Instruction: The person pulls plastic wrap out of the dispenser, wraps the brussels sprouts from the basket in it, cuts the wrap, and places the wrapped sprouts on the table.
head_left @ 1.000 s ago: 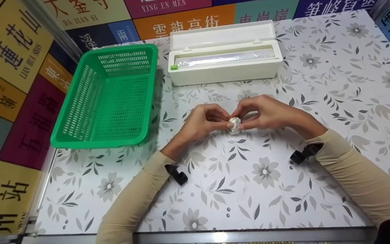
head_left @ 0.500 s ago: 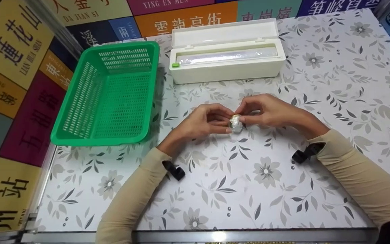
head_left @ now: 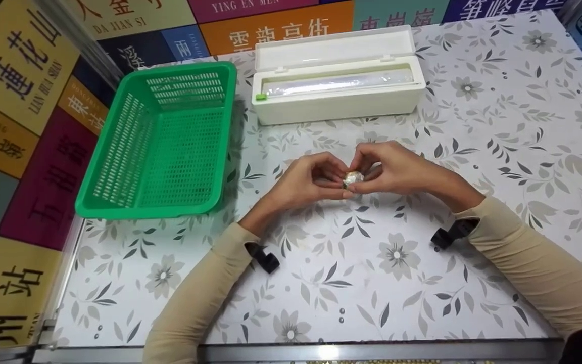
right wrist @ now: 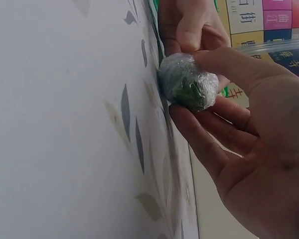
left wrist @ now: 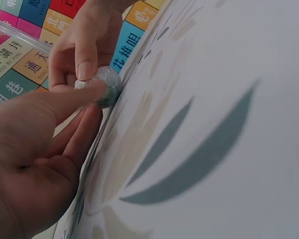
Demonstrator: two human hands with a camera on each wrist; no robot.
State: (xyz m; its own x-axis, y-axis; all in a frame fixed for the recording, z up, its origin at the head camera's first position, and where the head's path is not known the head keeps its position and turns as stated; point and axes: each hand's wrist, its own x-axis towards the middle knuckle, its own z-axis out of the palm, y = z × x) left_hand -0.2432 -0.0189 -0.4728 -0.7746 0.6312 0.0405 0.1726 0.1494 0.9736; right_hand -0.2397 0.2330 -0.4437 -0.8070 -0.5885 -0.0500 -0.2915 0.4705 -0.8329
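Between both hands, close over the table, is a small round bundle wrapped in crinkled cling film (head_left: 354, 178). Something green shows through the film in the right wrist view, where the bundle (right wrist: 188, 83) appears largest; what is inside cannot be told. My left hand (head_left: 305, 179) pinches it from the left with thumb and fingers. From the other side my right hand (head_left: 397, 169) grips it, the thumb at the front and the fingers behind. Both thumbs lie near each other on the film, and the fingers partly cover the bundle in the head view.
Beyond the hands stands a white cling film dispenser (head_left: 339, 107), lid raised, with a film roll (head_left: 336, 84) inside and a green slider (head_left: 261, 96). A green slotted basket (head_left: 223, 151) sits at the left. The flowered table (head_left: 321, 298) meets sign-covered walls at the back and left.
The bundle has been turned in the fingers while staying in nearly the same place. The thumbs have shifted on it, and the right thumb is now lower on its front.
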